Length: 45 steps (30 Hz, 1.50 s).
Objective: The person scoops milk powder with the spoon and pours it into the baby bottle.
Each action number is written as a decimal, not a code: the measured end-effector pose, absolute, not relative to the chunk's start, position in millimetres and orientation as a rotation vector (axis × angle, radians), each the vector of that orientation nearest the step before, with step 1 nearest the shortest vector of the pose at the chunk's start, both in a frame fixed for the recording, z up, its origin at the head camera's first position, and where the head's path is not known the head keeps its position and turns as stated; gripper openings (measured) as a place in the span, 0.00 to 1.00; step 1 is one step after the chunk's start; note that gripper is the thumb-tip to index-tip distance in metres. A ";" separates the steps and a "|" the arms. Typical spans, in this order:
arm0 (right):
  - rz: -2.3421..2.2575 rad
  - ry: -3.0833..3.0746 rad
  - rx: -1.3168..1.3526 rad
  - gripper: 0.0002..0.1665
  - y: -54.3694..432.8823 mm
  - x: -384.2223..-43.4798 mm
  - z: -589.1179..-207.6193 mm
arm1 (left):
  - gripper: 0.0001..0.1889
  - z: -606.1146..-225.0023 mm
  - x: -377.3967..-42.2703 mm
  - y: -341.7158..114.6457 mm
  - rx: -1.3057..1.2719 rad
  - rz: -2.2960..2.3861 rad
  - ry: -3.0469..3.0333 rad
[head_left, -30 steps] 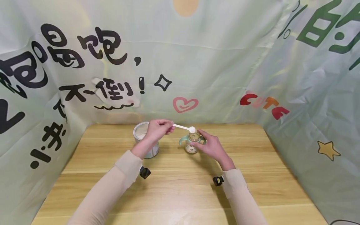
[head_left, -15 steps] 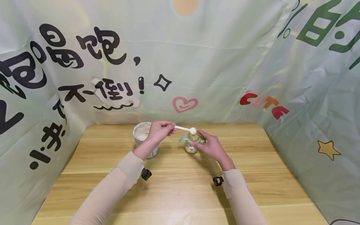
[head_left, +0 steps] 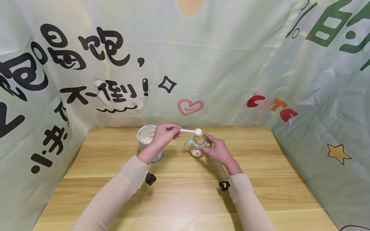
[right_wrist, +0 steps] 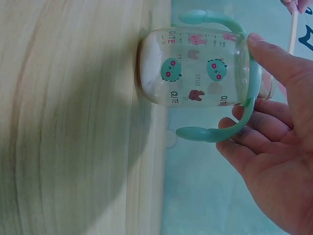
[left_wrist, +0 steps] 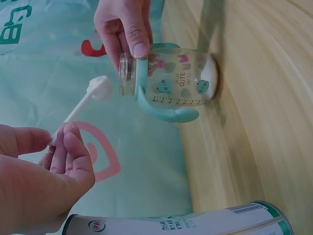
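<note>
My left hand (head_left: 163, 137) pinches the thin handle of a white measuring scoop (left_wrist: 80, 108) between thumb and fingers. White powder is heaped in the scoop's bowl (head_left: 198, 132), held just above the open mouth of a clear baby bottle (head_left: 197, 151). That bottle stands upright, with two mint-green handles (left_wrist: 166, 113), printed cartoon figures and some white powder (right_wrist: 152, 61) at its bottom. Around its neck and green collar, my right hand (head_left: 218, 149) grips with thumb and fingers on opposite sides. An open can (head_left: 143, 146) of pale powder stands beside the left hand, partly covered by it.
Everything stands on a light wooden table (head_left: 179, 192). A printed fabric backdrop (head_left: 225, 64) rises along its back and both sides. Small black cameras (head_left: 150, 178) sit at both wrists.
The scoop has shifted slightly right and its bowl has risen a little, its handle now more level. My left hand moved slightly right with it. The right hand and bottle stayed in place.
</note>
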State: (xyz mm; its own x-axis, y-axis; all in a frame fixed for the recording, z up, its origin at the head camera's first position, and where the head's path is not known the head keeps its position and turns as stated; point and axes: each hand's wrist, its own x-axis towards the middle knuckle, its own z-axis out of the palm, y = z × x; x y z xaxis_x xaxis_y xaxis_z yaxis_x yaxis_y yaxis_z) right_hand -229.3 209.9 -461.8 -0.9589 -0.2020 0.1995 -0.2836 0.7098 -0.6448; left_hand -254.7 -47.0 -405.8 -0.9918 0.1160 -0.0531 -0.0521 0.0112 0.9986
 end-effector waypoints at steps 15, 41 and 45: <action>1.068 -2.799 0.403 0.43 210.4 -229.0 -462.9 | 0.10 -410.9 -248.3 -43.1 0.165 2.063 2.286; 1.103 -2.793 0.400 0.42 211.9 -230.1 -465.5 | 0.07 -417.5 -241.8 -45.2 0.289 1.918 2.498; 1.098 -2.795 0.398 0.42 211.8 -230.7 -466.0 | 0.07 -416.6 -241.3 -45.0 0.269 1.917 2.492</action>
